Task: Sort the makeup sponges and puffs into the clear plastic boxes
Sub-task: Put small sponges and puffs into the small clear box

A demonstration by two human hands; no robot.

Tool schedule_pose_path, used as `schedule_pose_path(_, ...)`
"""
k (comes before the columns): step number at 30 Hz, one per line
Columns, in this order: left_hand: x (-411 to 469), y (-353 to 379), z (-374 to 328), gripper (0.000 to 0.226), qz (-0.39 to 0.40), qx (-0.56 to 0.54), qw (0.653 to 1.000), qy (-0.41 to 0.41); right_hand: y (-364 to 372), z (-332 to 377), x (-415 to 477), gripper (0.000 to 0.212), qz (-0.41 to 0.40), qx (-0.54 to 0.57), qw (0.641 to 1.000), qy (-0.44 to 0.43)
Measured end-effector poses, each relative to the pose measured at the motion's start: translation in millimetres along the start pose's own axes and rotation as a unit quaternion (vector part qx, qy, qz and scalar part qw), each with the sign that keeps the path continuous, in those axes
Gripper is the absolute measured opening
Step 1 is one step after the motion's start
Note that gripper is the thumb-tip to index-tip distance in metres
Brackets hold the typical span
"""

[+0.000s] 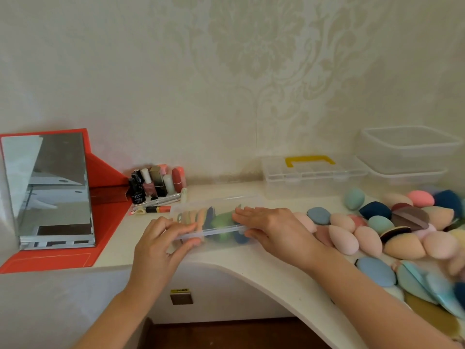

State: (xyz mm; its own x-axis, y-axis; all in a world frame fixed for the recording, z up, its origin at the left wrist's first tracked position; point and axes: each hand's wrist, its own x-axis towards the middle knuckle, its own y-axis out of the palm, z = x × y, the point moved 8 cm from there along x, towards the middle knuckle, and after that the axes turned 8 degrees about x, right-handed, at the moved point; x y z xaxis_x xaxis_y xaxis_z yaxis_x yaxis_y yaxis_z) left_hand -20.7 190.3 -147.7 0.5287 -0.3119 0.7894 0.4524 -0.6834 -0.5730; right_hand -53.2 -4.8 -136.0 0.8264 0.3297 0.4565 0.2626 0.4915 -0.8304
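**A:** Eyes on the long clear plastic box (219, 231), lying crosswise on the white tabletop (226, 258) right in front of the person. It's loaded: a row of flat pastel puffs (198, 217) standing on edge at its left end, a green egg-shaped sponge (221, 220) beside them, and something blue at the right end.

**B:** And 2 hands on it. The left hand (161, 238) has curled fingers pinching the front rim near the left end. The right hand (271, 222) lies across the top with its fingers straight and flat, thumb against the front edge.

**A:** Looks to me like a lid being pressed down, though I can't tell whether it's seated.

**B:** So call that 1 box about full. What's left?

**A:** Plenty. Just right of that box there's a big loose heap of pink, peach and blue teardrop sponges (352, 238), and nearer the table's edge some flat pale-blue puffs (422, 283). None of it is boxed yet.

**B:** Room for them, too. There's a clear compartment case with a yellow handle (309, 177) at the wall, and 2 stacked clear tubs (407, 152) to its right, both apparently empty.

**A:** Early going, I'd judge. Far left, a mirror in a red folding stand (55, 190) and a cluster of nail-polish bottles (156, 182) sit well out of the action.
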Motion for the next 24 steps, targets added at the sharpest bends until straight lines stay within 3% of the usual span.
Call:
schedule_pose_path(7,0,2,-12,0.048,-0.038,0.065,0.997,0.013,-5,3,1,0.037,-0.08,-0.004,0.996,-0.027)
schedule_pose_path(10,0,5,-11,0.036,-0.021,0.07,0.997,-0.003,-3,3,-1,0.041,-0.094,0.001,0.996,-0.01)
schedule_pose_path(14,3,10,-9,0.036,0.009,0.035,0.999,-0.035,-1,-6,-2,0.032,-0.085,0.031,0.996,0.019)
schedule_pose_path(17,10,17,-6,0.034,0.038,0.006,0.998,-0.052,-7,-8,-5,0.031,-0.086,-0.008,0.996,0.036)
schedule_pose_path(21,26,34,0,0.026,0.077,0.0,0.994,-0.073,-29,-35,-20,0.037,-0.142,-0.039,0.978,0.147)
schedule_pose_path(24,40,50,6,0.025,0.107,-0.007,0.991,-0.085,-38,-56,-30,0.037,-0.121,-0.059,0.964,0.229)
